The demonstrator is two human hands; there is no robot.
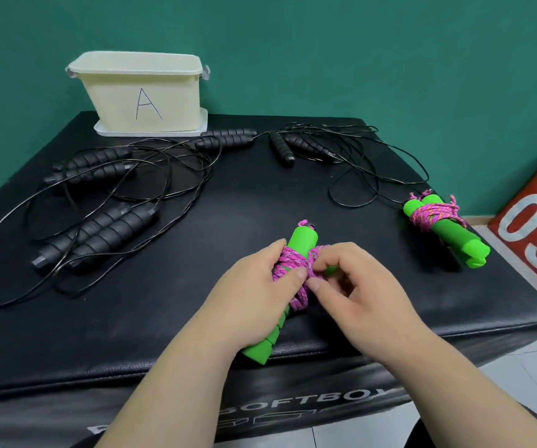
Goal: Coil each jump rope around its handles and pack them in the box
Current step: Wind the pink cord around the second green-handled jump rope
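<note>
At the near centre of the pad, the green handles were gripped by the left hand, the pink cord pinched at its coil by the right hand. The end was judged best tucked under a taut turn.

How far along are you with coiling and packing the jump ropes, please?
Done: one green-handled rope lies coiled at the right, not boxed. In hand: the left hand grips the second green-handled rope while the right hand pinches its pink cord, partly wound. Left: the black ropes lie loose, and everything must go into box A, whose inside is hidden.
</note>
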